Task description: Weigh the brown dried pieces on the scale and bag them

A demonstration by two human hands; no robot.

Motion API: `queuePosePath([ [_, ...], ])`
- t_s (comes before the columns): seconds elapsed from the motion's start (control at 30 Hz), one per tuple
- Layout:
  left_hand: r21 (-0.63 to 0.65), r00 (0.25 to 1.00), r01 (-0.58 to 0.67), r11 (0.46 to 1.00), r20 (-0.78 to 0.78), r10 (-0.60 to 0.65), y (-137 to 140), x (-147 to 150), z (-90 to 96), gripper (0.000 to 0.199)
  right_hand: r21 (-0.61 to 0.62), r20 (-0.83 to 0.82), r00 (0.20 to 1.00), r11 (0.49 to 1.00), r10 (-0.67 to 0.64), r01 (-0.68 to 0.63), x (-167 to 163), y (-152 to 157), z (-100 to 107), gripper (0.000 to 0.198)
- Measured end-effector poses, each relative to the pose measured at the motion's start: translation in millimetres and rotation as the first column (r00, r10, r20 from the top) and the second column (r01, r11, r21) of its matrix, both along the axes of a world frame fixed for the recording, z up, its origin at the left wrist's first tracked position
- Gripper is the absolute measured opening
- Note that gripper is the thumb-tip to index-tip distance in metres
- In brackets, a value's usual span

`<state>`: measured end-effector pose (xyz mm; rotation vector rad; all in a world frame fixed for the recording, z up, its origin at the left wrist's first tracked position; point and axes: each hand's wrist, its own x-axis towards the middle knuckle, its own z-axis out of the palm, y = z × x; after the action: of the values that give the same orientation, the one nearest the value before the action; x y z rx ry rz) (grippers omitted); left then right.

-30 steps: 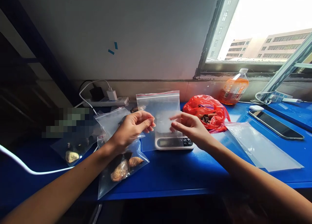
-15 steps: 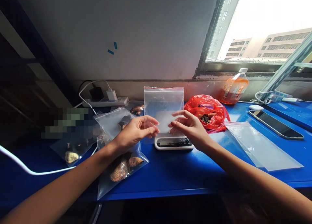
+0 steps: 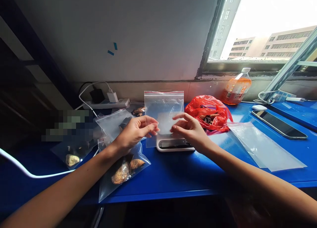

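A clear zip-lock bag [image 3: 163, 104] with a red line along its top stands upright in front of me, with nothing visible inside. My left hand [image 3: 138, 130] is closed, thumb and fingertips pinching the bag on its left side. On the right side, my right hand [image 3: 189, 130] has its fingers curled around the bag's film, thumb toward the fingers. Behind and below the bag lies a white digital scale [image 3: 176, 149], seen partly through the plastic. Bags of brown dried pieces [image 3: 122, 173] lie by my left forearm.
An open red plastic bag [image 3: 224, 117] holds dark dried pieces. Flat clear bags [image 3: 269, 150], a phone [image 3: 279, 125] and an orange drink bottle [image 3: 236, 89] are at right. A power strip [image 3: 106, 104] stands along the wall, and a white cable [image 3: 37, 175] crosses the blue table [image 3: 178, 185].
Both hands have shifted slightly left in the view. The zip-lock bag's top has dropped a little, and its film looks more creased on the right.
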<state>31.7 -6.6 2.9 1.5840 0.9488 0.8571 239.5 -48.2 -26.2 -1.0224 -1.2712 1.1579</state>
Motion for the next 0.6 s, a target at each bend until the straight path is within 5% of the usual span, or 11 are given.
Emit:
queuePosePath([
  [0.6, 0.001, 0.999, 0.035, 0.999, -0.022, -0.035, -2.0, -1.8, 4.6, 0.032, 0.109, -0.051, 0.996, 0.991, -0.067, 0.073, 2.7, -0.2, 4.5, 0.034],
])
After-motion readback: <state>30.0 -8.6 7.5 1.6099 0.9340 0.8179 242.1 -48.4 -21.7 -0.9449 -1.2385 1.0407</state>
